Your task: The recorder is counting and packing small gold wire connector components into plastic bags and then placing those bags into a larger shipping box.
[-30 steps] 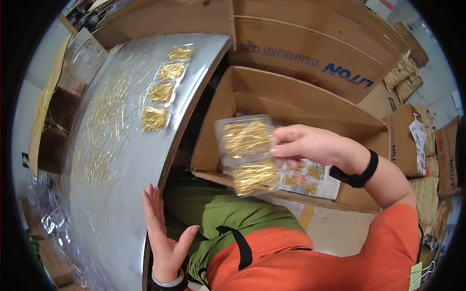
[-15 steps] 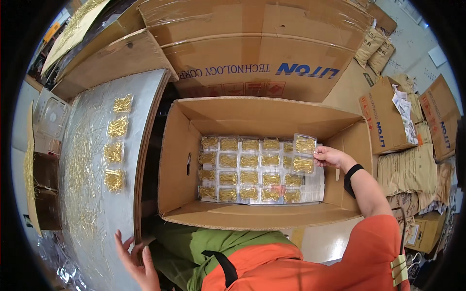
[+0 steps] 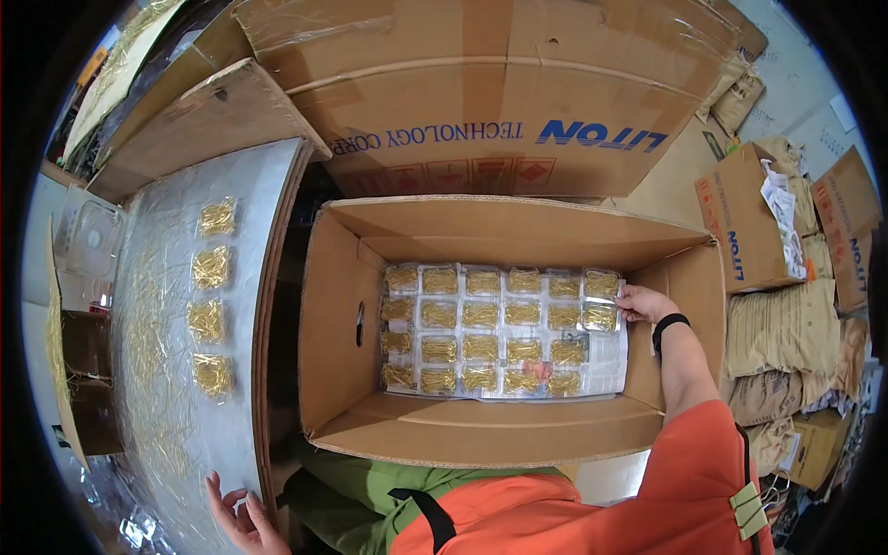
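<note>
My right hand (image 3: 647, 305) pinches the right edge of a clear plastic tray (image 3: 601, 285) of thin gold-coloured metal pins. This piece has two filled sections, one nearer to me than the other. It lies low in an open cardboard box (image 3: 509, 435), at the right end of the two far rows. Several similar clear trays of gold pins (image 3: 480, 315) fill rows to its left, on newspaper (image 3: 606, 365). My left hand (image 3: 242, 520), fingers apart and holding nothing, hovers by the near edge of a grey metal-topped table (image 3: 268, 213).
On the table stand several more filled trays (image 3: 211, 268) in a line, with loose gold pins (image 3: 153, 324) scattered to their left. A large carton (image 3: 499, 102) rises behind the open box. At the right are smaller cartons (image 3: 749, 217) and stacked brown paper sacks (image 3: 782, 328).
My right hand has lowered the two-section tray into the far right corner of the rows. My left hand has drawn slightly down and left. The whole view has shifted a little.
</note>
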Action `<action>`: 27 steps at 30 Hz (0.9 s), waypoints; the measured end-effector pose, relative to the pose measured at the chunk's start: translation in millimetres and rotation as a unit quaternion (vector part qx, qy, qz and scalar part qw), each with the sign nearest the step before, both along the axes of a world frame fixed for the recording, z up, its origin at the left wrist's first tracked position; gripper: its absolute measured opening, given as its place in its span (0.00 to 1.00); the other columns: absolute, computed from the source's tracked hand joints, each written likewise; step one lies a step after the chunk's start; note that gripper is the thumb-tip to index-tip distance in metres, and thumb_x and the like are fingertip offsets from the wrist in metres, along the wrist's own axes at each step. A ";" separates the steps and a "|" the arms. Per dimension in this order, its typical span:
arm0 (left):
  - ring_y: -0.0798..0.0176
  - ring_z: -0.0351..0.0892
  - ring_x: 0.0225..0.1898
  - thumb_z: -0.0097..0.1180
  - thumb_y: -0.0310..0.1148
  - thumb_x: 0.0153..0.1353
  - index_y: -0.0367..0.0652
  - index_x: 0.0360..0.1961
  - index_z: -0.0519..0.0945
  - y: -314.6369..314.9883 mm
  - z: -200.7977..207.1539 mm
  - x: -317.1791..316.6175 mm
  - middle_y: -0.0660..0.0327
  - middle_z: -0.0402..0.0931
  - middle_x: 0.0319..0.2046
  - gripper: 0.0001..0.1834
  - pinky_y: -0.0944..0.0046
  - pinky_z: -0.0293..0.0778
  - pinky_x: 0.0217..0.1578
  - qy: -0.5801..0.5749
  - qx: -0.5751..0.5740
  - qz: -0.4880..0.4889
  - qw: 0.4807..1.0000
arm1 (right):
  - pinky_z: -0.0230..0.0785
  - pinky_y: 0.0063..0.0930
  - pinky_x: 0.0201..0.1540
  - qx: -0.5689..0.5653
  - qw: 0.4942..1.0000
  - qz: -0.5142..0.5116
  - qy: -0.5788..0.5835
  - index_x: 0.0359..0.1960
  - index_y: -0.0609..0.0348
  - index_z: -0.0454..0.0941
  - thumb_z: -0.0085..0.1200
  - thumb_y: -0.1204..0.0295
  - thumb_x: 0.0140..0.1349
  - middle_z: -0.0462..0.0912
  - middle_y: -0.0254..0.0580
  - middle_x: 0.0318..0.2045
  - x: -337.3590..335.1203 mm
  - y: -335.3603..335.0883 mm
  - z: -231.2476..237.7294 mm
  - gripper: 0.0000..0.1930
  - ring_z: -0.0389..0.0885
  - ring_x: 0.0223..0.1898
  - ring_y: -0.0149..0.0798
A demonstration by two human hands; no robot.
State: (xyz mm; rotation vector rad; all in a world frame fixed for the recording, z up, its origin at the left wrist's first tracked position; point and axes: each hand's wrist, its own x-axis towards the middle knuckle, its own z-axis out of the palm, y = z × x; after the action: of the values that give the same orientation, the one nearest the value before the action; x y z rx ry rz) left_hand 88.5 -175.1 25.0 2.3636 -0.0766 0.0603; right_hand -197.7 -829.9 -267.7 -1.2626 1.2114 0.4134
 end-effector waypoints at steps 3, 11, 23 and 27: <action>0.64 0.78 0.34 0.57 0.37 0.72 0.41 0.75 0.61 1.7 -0.6 2.3 0.57 0.78 0.42 0.34 0.63 0.76 0.37 0.009 0.040 0.021 0.999 | 0.73 0.19 0.27 -0.010 1.000 0.008 0.024 0.39 0.51 0.75 0.54 0.68 0.74 0.80 0.27 0.27 1.3 -0.6 1.1 0.05 0.78 0.25 0.24; 0.65 0.75 0.32 0.55 0.49 0.70 0.48 0.75 0.64 62.8 -41.4 28.5 0.59 0.79 0.46 0.36 0.64 0.74 0.41 -0.145 0.153 -0.149 0.966 | 0.74 0.21 0.28 -0.039 0.996 0.026 0.074 0.43 0.53 0.76 0.54 0.67 0.74 0.82 0.28 0.30 -12.2 -9.2 -22.4 0.05 0.79 0.28 0.25; 0.75 0.64 0.34 0.51 0.25 0.73 0.39 0.73 0.66 27.0 -33.7 17.7 0.65 0.72 0.45 0.28 0.73 0.62 0.35 -0.101 0.042 -0.019 0.994 | 0.74 0.25 0.25 -0.155 0.981 0.083 0.076 0.36 0.60 0.77 0.57 0.68 0.71 0.82 0.36 0.26 -2.6 -2.6 -58.5 0.08 0.78 0.23 0.29; 0.76 0.61 0.32 0.50 0.25 0.74 0.40 0.71 0.69 35.4 -42.8 25.4 0.68 0.70 0.39 0.25 0.74 0.59 0.33 -0.142 0.032 -0.042 0.988 | 0.75 0.27 0.25 -0.152 0.982 0.081 0.075 0.35 0.59 0.77 0.58 0.66 0.71 0.81 0.35 0.25 -2.6 -5.4 -60.8 0.10 0.79 0.23 0.30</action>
State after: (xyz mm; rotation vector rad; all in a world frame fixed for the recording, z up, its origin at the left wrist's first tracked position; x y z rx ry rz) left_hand 114.0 -139.6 -17.8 2.3974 -0.3207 0.3595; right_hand -200.3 -835.3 -328.5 -1.6244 1.3396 0.4615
